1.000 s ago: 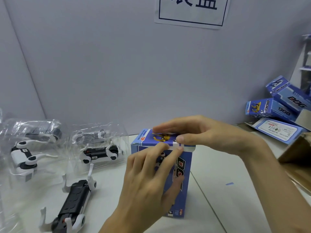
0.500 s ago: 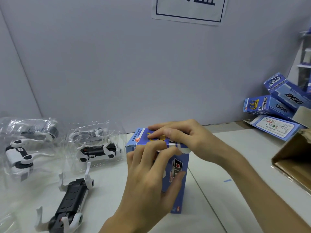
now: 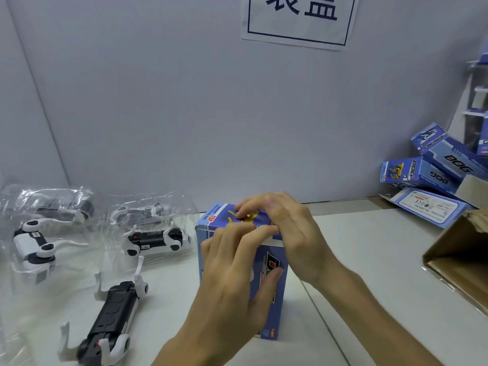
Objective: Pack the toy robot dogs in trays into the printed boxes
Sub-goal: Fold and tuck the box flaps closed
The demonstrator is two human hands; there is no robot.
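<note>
Grey partition corner over a white table

A paper sign [image 3: 298, 19] hangs on the wall [image 3: 184, 101]; the table [image 3: 369, 260] lies below it, shelves [image 3: 478, 88] stand far right.

The printed box [image 3: 273, 318] has its front largely covered by the left hand [image 3: 229, 286], its lid edge by the right hand [image 3: 295, 233]. The brown carton [image 3: 459, 257] is cut off at the right.

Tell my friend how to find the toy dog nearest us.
Look at the white table, left of the upright blue box. The black dog with white legs lies nearest the front. The other dogs sit farther back inside clear plastic trays.
</note>
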